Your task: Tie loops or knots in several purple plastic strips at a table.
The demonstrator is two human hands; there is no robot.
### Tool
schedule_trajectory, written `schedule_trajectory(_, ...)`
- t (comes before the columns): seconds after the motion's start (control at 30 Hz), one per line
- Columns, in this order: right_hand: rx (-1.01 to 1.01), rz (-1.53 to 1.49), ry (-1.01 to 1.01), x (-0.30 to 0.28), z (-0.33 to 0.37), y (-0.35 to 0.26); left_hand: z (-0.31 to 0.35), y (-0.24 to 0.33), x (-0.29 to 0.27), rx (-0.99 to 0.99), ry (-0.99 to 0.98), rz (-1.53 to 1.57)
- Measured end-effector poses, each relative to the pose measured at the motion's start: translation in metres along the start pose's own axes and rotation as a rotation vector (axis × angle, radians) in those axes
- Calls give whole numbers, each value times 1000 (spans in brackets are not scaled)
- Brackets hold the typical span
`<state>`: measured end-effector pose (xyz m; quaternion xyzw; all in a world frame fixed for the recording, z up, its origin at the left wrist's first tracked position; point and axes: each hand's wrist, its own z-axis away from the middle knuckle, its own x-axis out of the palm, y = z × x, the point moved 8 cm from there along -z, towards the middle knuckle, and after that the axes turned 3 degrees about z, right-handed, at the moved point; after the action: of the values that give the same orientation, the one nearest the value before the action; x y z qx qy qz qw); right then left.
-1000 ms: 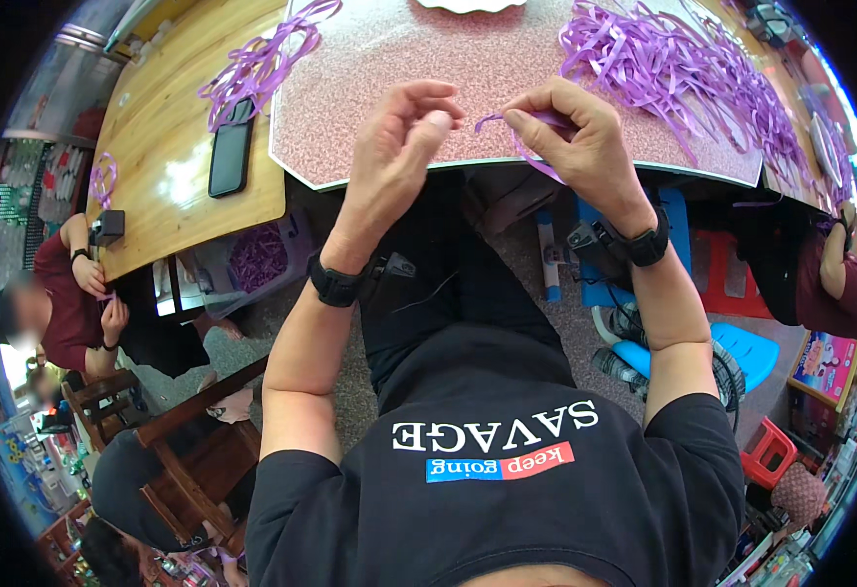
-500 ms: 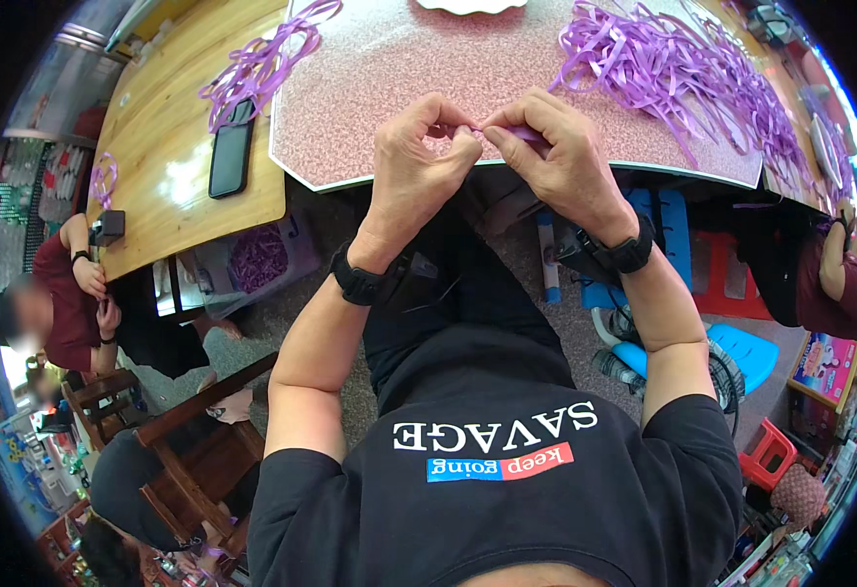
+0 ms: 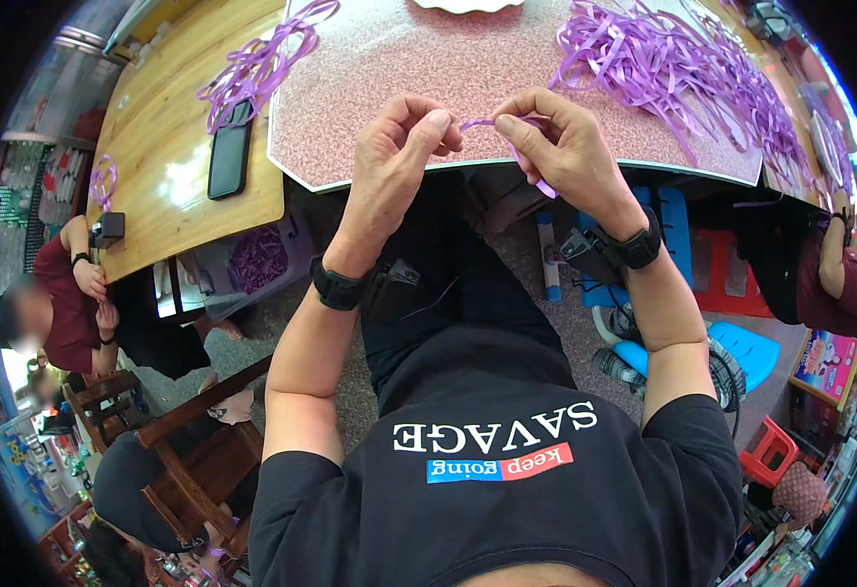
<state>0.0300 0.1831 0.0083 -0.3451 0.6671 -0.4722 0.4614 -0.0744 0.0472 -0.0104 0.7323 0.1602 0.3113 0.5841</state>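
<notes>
Taking the middle of my view as the clock's centre, a loose bundle of purple ribbon (image 3: 242,86) lies near 11 o'clock, just beyond a black phone (image 3: 230,164) on the wooden bench (image 3: 169,235). Toward 12, above the near part of the pink speckled bench (image 3: 335,108), my left fingers (image 3: 425,137) curl in, the thumb close to the rest; the gap is narrow, and I cannot tell whether they pinch anything. Just right of them, also near 12, is the ribbon strand (image 3: 479,123): one end points at my left fingers, and its tail hangs below my right fingers (image 3: 529,140), which hold it between thumb and forefinger. Between 1 and 2 lies the big ribbon pile (image 3: 648,68).

The step in hand, I judge, is handling one strand by its end. The next move calls for a fine two-handed pinch, firm enough that the thin strand doesn't slip.

As for writing, my black shirt (image 3: 507,391), at 5 to 6 o'clock, carries legible white lettering and a red-and-blue lettered block (image 3: 499,464), upside down from here. By 3, a colourful carton (image 3: 828,364) bears print too small to make out.
</notes>
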Motion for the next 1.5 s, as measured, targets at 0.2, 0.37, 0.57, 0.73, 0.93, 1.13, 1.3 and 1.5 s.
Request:
schedule_trajectory(0.2, -39, 20, 17, 0, 0, -3, 4, -3, 10, -21, -25, -78)
schedule_trajectory(0.37, -44, 1, -8, 2, 1, -6, 6, 1, 10, 7, -57, -144)
schedule_trajectory(0.57, -81, 39, -31, 4, 3, -16, 9, 8, 12, 12, -92, -238)
schedule_trajectory(0.73, -91, -15, -27, 8, 2, -18, 13, 15, 11, 40, -73, -249)
schedule_trajectory(0.93, -71, -50, -40, 11, 3, -19, 16, 19, 13, 80, -44, -199)
schedule_trajectory(1.13, -57, -52, 19, 11, 5, -21, 31, 53, 14, 531, 163, -511)
schedule_trajectory(1.3, -98, -67, 42, 15, 8, -26, 37, 60, 29, 675, 90, -756)
schedule_trajectory(1.5, -185, 8, 84, 17, 13, -33, 33, 59, 28, 676, 155, -729)
